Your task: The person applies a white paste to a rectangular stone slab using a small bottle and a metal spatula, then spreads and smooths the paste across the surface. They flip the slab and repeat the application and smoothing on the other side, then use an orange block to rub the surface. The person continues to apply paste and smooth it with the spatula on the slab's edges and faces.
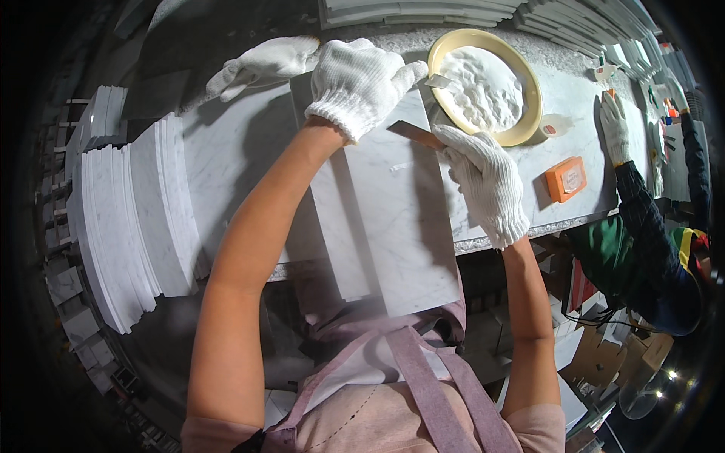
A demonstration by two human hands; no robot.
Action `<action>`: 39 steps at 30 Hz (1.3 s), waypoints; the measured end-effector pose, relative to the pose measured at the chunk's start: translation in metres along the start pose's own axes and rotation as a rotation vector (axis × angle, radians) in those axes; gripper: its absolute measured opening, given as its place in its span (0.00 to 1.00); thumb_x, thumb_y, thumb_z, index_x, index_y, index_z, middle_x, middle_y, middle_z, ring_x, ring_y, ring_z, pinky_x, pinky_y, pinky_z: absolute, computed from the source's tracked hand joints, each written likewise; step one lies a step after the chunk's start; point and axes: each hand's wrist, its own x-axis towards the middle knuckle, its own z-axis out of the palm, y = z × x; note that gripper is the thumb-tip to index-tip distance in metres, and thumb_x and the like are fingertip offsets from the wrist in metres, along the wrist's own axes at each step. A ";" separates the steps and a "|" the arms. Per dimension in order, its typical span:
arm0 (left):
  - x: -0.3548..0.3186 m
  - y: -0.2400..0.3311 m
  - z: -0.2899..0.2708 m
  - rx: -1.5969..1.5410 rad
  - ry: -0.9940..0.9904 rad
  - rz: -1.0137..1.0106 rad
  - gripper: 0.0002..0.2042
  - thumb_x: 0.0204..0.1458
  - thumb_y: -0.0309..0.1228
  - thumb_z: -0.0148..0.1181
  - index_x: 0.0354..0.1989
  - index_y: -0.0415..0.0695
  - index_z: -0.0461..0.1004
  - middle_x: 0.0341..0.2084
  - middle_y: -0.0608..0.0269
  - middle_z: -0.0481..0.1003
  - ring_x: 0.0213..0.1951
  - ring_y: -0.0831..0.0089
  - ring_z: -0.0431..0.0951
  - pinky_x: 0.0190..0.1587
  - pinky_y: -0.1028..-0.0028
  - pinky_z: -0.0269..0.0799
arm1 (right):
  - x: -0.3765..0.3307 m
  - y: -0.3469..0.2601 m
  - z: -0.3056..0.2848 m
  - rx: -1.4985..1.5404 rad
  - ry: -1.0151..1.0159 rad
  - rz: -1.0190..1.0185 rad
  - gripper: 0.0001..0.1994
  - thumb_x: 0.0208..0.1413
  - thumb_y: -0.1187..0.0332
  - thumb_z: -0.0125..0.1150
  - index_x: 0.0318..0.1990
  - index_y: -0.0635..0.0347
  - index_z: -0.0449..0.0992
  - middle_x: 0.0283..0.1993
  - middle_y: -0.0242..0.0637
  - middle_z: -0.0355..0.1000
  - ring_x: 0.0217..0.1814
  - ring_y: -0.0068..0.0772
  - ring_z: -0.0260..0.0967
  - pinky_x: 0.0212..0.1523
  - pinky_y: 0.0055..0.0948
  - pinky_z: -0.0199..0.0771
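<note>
Both my hands wear white knitted gloves. My left hand [361, 84], fingers curled, rests at the far end of the grey-veined marble slabs [404, 226]; what lies under its fingers is hidden. Just past its thumb tip, a small metal blade [438, 81] crosses the rim of a pale yellow bowl [535, 113] of white powder or paste [479, 89]; whether the thumb touches it, I cannot tell. My right hand [483, 177] closes round a flat dark metal scraper [414, 134], its blade pointing left over the upper slab. The slabs' near ends overhang the table edge towards me.
A white glove [264, 64] lies left of my left hand. Stacked marble pieces [136, 219] stand at the left; more slabs [423, 11] lie along the back. An orange box [566, 180] sits right of my right hand. A co-worker's gloved hand [615, 130] rests farther right.
</note>
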 end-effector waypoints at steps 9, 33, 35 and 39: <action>0.000 -0.002 0.005 -0.038 0.046 -0.004 0.26 0.63 0.53 0.58 0.19 0.46 0.80 0.18 0.56 0.77 0.27 0.57 0.79 0.30 0.57 0.75 | -0.005 -0.007 0.001 -0.131 0.048 -0.085 0.15 0.65 0.79 0.57 0.56 0.60 0.81 0.32 0.35 0.74 0.28 0.25 0.69 0.33 0.27 0.72; 0.000 -0.004 0.005 -0.006 -0.017 -0.018 0.27 0.64 0.56 0.52 0.24 0.48 0.84 0.23 0.54 0.82 0.31 0.58 0.82 0.35 0.56 0.76 | -0.014 -0.010 0.008 -0.165 -0.011 0.030 0.17 0.66 0.79 0.55 0.59 0.59 0.81 0.37 0.38 0.78 0.32 0.25 0.75 0.36 0.26 0.78; -0.001 -0.004 0.004 -0.008 -0.032 -0.026 0.27 0.64 0.56 0.51 0.24 0.49 0.85 0.23 0.55 0.82 0.32 0.58 0.83 0.35 0.55 0.76 | -0.010 -0.008 0.009 -0.114 0.056 -0.044 0.18 0.67 0.79 0.54 0.61 0.58 0.80 0.40 0.38 0.78 0.33 0.22 0.74 0.39 0.23 0.79; 0.000 -0.001 0.002 0.001 -0.049 -0.036 0.27 0.64 0.55 0.51 0.25 0.48 0.85 0.22 0.56 0.82 0.32 0.58 0.83 0.35 0.55 0.76 | -0.019 -0.006 0.010 -0.260 -0.024 -0.074 0.17 0.64 0.79 0.57 0.59 0.58 0.81 0.38 0.39 0.80 0.37 0.33 0.77 0.41 0.30 0.78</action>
